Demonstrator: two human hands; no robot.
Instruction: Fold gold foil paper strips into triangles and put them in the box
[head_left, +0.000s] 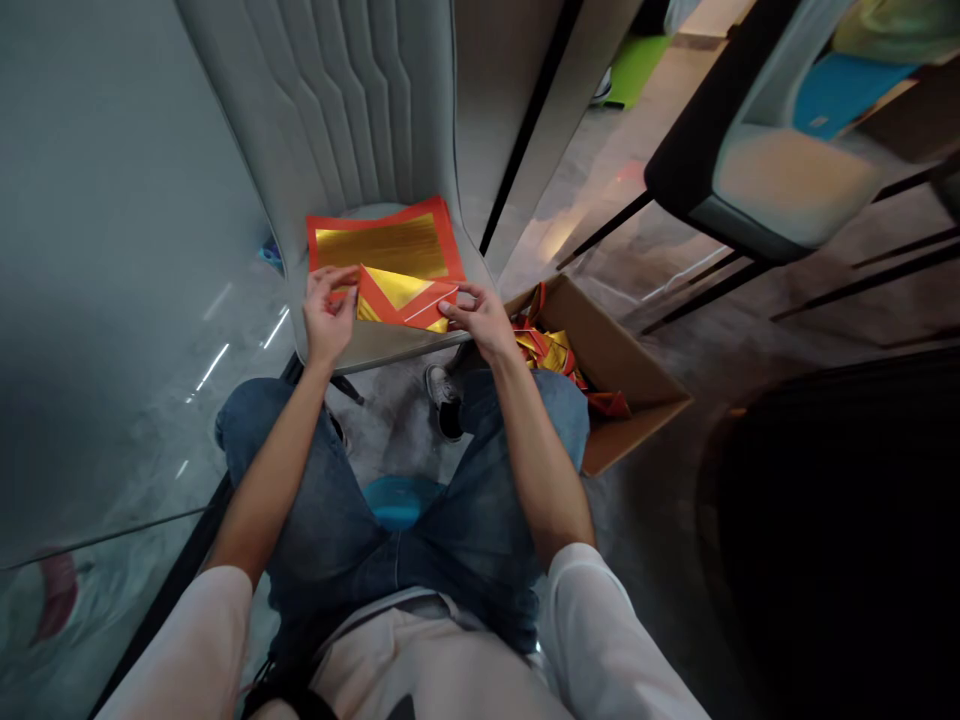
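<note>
Left hand [328, 318] and right hand [481, 322], fingers [466, 296] pinching folded gold paper [405, 298].
Beside the chair [330, 120], a cardboard box [609, 350] holds more paper pieces [547, 354].

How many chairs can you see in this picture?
2: a padded gray chair straight ahead, with gold-and-red papers on its seat, and a black-framed chair at the upper right. Others may be out of view.

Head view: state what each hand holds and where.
The left hand and right hand pinch one folded orange-and-gold paper sheet at its opposite ends.
</note>
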